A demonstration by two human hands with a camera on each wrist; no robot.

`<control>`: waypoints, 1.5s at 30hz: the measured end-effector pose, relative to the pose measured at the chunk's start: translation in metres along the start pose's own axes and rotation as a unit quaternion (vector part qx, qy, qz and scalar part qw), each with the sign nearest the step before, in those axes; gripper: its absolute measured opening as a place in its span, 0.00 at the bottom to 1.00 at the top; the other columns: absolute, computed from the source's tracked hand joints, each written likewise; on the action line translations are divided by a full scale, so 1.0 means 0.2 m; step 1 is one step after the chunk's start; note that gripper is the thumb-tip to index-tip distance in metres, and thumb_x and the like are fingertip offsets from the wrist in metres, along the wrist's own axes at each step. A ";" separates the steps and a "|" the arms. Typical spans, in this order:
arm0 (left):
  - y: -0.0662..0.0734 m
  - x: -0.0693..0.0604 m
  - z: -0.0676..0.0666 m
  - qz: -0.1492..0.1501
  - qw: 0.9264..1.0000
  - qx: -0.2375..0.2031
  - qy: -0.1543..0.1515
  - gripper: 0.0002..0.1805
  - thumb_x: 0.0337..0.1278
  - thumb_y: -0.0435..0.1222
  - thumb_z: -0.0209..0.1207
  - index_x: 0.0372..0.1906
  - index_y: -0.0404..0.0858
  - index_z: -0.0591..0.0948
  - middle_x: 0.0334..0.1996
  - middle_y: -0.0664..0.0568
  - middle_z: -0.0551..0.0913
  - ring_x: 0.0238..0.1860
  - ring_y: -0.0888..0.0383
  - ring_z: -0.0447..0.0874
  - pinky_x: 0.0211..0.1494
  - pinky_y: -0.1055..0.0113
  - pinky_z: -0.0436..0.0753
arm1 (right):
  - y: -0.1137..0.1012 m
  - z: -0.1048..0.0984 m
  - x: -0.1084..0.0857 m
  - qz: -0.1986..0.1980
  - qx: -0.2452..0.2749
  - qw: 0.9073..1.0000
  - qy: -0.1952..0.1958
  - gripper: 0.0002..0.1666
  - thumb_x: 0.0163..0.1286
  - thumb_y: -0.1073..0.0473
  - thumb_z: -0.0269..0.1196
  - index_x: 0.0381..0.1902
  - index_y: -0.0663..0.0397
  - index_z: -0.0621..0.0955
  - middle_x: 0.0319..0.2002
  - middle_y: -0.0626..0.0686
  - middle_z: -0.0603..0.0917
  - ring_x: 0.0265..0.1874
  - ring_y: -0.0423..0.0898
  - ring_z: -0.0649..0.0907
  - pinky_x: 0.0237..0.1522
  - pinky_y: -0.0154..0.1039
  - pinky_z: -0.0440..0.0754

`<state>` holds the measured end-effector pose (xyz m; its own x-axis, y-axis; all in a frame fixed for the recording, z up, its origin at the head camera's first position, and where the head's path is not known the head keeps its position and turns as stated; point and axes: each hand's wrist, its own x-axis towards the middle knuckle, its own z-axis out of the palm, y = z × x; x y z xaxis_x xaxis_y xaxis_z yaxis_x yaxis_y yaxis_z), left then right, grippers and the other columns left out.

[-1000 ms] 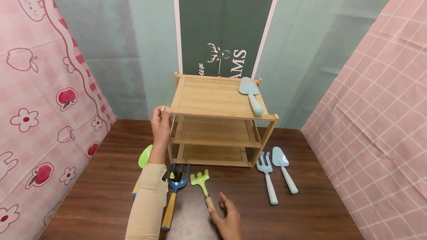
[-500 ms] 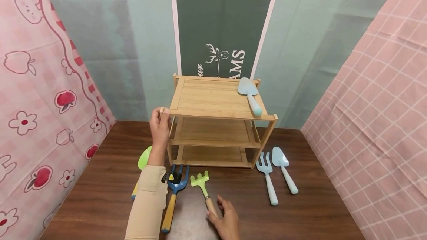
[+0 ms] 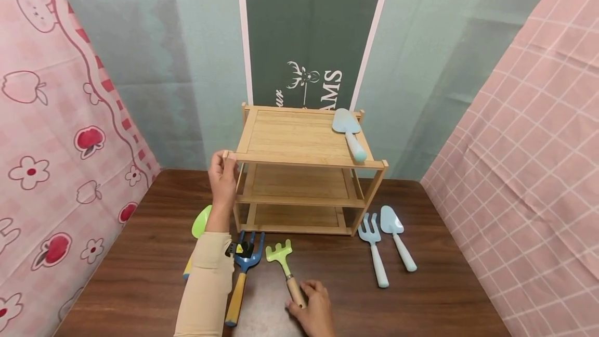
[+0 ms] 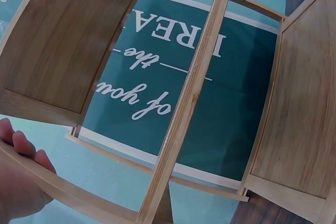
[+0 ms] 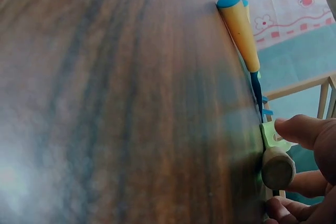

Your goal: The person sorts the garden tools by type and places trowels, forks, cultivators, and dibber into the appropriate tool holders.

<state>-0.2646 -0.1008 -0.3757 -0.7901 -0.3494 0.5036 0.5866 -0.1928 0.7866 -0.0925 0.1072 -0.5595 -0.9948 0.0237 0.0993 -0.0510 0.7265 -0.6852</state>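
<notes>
A three-tier wooden rack (image 3: 299, 157) stands on the table. My left hand (image 3: 222, 176) grips the front left corner of its top shelf; the curled fingers (image 4: 23, 145) wrap the rail in the left wrist view. At the near side of the table lies a green hand rake (image 3: 295, 290) with a wooden handle. My right hand (image 3: 312, 308) has thumb and fingers curled round the end of that handle, seen end-on as a round butt (image 5: 279, 169) in the right wrist view. On the top shelf, at the right, rests a pale blue trowel (image 3: 348, 131).
Right of the rack lie a pale blue hand fork (image 3: 374, 248) and another pale blue trowel (image 3: 398, 238). A blue hand fork with a yellow handle (image 3: 237, 295) lies beside the left forearm. That arm partly hides a green trowel (image 3: 201, 221). Fabric walls enclose the table (image 3: 421, 311).
My right thumb and fingers have closed in on the green hand rake's handle, which stays on the table. The left hand keeps its grip on the rack. The view has shifted slightly.
</notes>
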 end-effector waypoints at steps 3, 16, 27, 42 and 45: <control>0.06 -0.01 0.01 0.000 1.000 0.001 -0.006 0.05 0.64 0.27 0.45 0.38 0.26 0.69 0.23 0.56 0.68 0.26 0.62 0.65 0.31 0.71 0.66 | 0.00 -0.01 0.00 0.002 0.006 1.000 -0.013 0.30 0.44 0.53 0.75 0.42 0.70 0.82 0.42 0.57 0.75 0.42 0.56 0.74 0.39 0.50 0.74; -0.08 0.02 -0.03 0.003 1.000 -0.001 0.006 0.08 0.65 0.31 0.49 0.40 0.28 0.70 0.24 0.47 0.68 0.26 0.61 0.66 0.30 0.68 0.66 | 0.01 0.00 0.01 0.023 0.030 0.999 0.009 0.22 0.42 0.65 0.73 0.39 0.65 0.84 0.38 0.52 0.77 0.36 0.49 0.77 0.35 0.42 0.74; -0.09 0.02 -0.03 0.000 1.000 -0.002 0.003 0.07 0.65 0.29 0.48 0.41 0.27 0.70 0.23 0.44 0.66 0.23 0.62 0.63 0.27 0.71 0.63 | 0.01 0.00 -0.02 0.074 0.151 0.977 0.130 0.19 0.45 0.70 0.70 0.39 0.60 0.85 0.31 0.46 0.81 0.26 0.38 0.75 0.28 0.31 0.72; -0.09 0.02 -0.03 0.005 1.000 0.000 0.006 0.03 0.65 0.32 0.49 0.37 0.35 0.71 0.22 0.55 0.67 0.22 0.62 0.62 0.28 0.70 0.63 | 0.00 0.04 -0.05 -0.036 0.241 0.932 0.270 0.18 0.42 0.77 0.71 0.35 0.65 0.84 0.31 0.54 0.83 0.30 0.38 0.81 0.28 0.24 0.76; -0.08 0.02 -0.03 -0.002 1.000 -0.002 0.005 0.02 0.66 0.31 0.48 0.37 0.37 0.72 0.22 0.56 0.68 0.22 0.62 0.62 0.28 0.71 0.63 | -0.05 0.00 -0.05 -0.075 0.249 0.919 0.297 0.19 0.40 0.82 0.69 0.34 0.70 0.83 0.30 0.59 0.82 0.28 0.39 0.81 0.26 0.24 0.76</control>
<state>-0.2758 -0.1047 -0.3881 -0.7901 -0.3583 0.4974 0.5848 -0.1973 0.7868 -0.0811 0.0992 -0.5536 -0.7571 0.4270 0.4944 -0.3647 0.3516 -0.8622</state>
